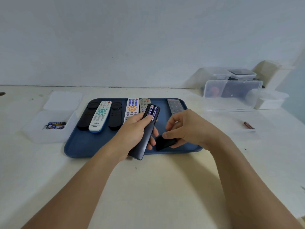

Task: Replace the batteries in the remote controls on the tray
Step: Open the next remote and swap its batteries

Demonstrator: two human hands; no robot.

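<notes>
My left hand point(134, 129) grips a dark remote point(145, 138) above the blue tray point(79, 146), back side up. Its battery bay is uncovered and shows two purple batteries point(152, 112) side by side. My right hand point(184, 128) pinches the black battery cover point(165, 142) just above the tray's near right part. Several other remotes lie in a row across the tray's far half: a black one point(85, 118), a white and teal one point(99, 116), another black one point(115, 118), a white one with coloured buttons point(132, 108), a grey one point(144, 103) and a silver one point(175, 106).
A clear box point(49, 129) left of the tray holds several blue batteries point(55, 125); its lid point(63, 100) lies behind it. One brown battery point(249, 125) lies on the table at the right. Clear storage boxes point(232, 90) stand at the back right by the wall.
</notes>
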